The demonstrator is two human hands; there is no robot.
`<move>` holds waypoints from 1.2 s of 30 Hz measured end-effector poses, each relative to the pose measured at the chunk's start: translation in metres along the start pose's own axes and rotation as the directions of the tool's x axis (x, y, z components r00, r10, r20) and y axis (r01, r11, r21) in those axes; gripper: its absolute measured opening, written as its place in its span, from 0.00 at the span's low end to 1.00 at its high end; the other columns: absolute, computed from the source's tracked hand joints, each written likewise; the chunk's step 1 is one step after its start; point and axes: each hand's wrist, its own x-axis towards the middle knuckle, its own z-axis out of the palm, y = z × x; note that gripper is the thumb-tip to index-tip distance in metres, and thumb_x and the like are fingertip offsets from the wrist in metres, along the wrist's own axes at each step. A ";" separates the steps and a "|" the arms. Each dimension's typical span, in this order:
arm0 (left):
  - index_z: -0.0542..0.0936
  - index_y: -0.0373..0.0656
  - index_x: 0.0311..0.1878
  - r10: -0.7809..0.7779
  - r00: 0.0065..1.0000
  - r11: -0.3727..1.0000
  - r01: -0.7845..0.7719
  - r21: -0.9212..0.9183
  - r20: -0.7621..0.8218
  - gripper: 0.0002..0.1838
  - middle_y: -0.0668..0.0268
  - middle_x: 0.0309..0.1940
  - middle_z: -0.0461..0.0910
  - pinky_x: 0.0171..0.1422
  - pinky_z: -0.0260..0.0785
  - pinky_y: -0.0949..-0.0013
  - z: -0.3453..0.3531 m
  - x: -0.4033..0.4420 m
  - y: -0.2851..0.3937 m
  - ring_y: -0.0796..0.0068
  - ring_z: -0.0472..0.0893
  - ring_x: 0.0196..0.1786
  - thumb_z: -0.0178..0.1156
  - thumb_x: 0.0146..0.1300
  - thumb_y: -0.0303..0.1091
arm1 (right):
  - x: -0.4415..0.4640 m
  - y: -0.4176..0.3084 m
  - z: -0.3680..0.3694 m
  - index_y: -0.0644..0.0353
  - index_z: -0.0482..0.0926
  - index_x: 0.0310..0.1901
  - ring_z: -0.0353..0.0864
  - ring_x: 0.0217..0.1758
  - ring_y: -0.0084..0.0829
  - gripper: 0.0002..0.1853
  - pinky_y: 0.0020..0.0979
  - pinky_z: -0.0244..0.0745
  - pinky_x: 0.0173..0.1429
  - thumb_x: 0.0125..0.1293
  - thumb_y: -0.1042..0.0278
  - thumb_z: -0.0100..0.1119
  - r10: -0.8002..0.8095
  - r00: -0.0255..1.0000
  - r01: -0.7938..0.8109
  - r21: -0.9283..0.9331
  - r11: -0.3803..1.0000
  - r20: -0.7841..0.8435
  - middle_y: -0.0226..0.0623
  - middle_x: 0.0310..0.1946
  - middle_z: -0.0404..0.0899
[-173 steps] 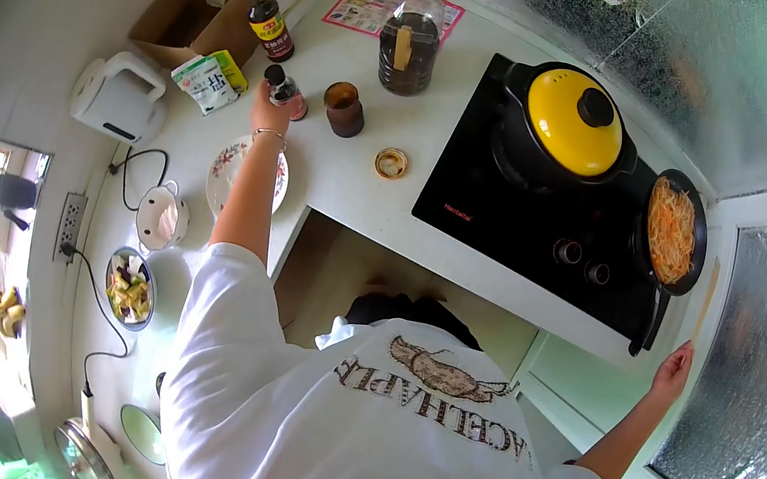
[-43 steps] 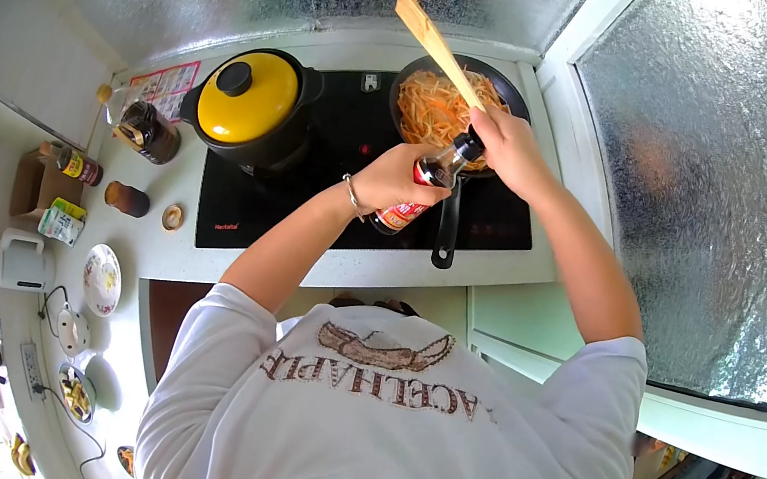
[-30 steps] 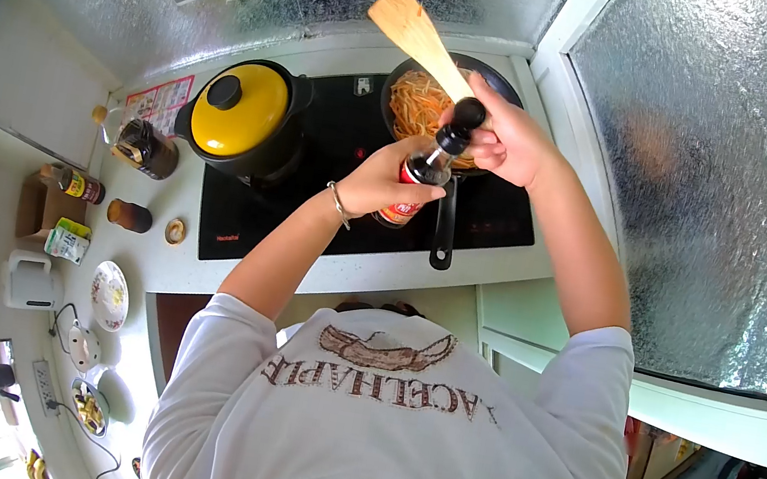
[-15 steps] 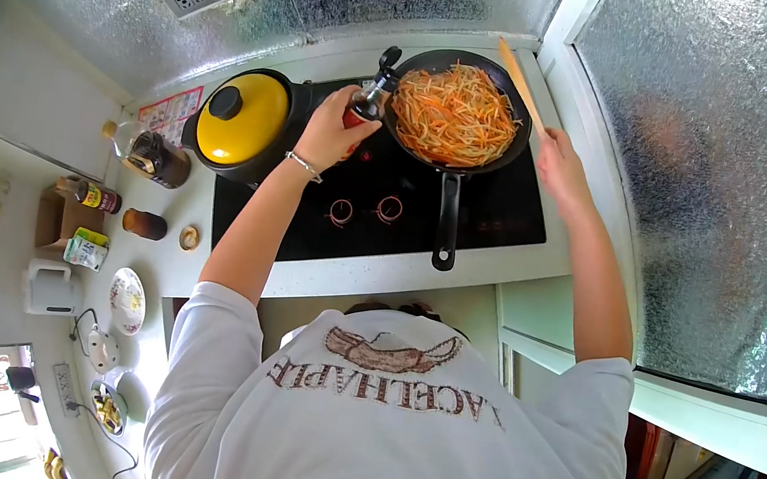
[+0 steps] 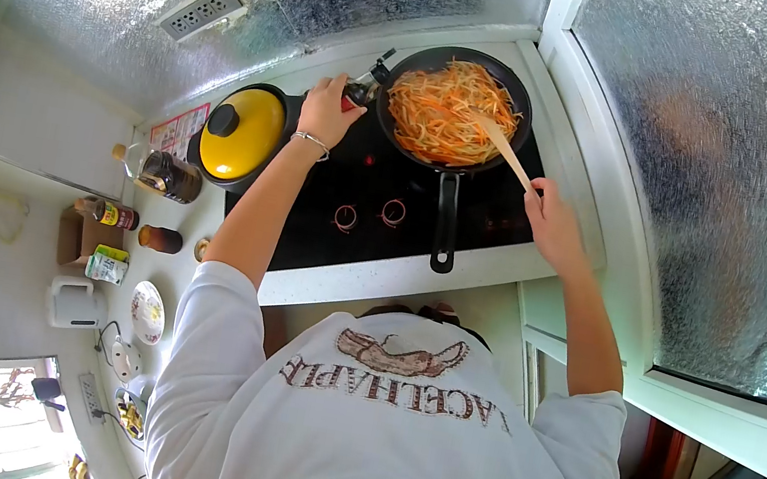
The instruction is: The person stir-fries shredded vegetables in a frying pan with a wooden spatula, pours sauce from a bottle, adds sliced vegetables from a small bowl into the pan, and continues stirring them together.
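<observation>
My left hand [image 5: 323, 113] is closed around a small sauce bottle [image 5: 359, 93] with a dark flip cap standing open. The bottle is just left of the black frying pan [image 5: 447, 215], over the cooktop; I cannot tell whether its base touches the glass. In the pan lie orange and pale vegetable shreds [image 5: 430, 110]. My right hand [image 5: 553, 225] grips the handle of a wooden spatula [image 5: 509, 154], whose blade rests among the shreds at the pan's right side. Nobody holds the pan's handle, which points toward me.
Left of the pan stands a dark pot with a yellow lid [image 5: 243, 140]. Along the left counter are a large bottle [image 5: 169, 175], a dark jar [image 5: 160, 240], a cardboard box [image 5: 78, 234] and a flowered plate [image 5: 148, 312]. A textured glass panel [image 5: 706, 192] borders the right side.
The spatula has swung from beyond the pan's right rim down into the shreds. My right hand has moved lower, while my left hand and the bottle have shifted slightly left, away from the pan.
</observation>
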 end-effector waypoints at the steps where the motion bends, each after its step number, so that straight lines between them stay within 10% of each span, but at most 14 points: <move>1: 0.71 0.40 0.50 0.005 1.000 1.000 -0.005 0.003 0.003 0.27 0.53 0.41 0.73 0.50 0.67 0.58 0.003 0.004 -0.002 0.51 0.73 0.46 0.66 0.46 0.37 | -0.003 0.000 0.000 0.60 0.64 0.47 0.76 0.32 0.51 0.14 0.44 0.68 0.36 0.67 0.59 0.43 0.003 1.000 -0.003 0.004 1.000 -0.003 0.49 0.27 0.76; 36: 0.71 0.43 0.49 0.070 0.977 0.957 -0.124 0.264 0.203 0.26 0.57 0.48 0.71 0.55 0.64 0.55 0.057 0.112 0.055 0.55 0.69 0.54 0.66 0.47 0.41 | -0.040 0.015 -0.015 0.60 0.64 0.47 0.74 0.29 0.50 0.13 0.43 0.67 0.33 0.64 0.65 0.47 0.093 0.996 -0.093 0.065 0.994 -0.002 0.50 0.25 0.74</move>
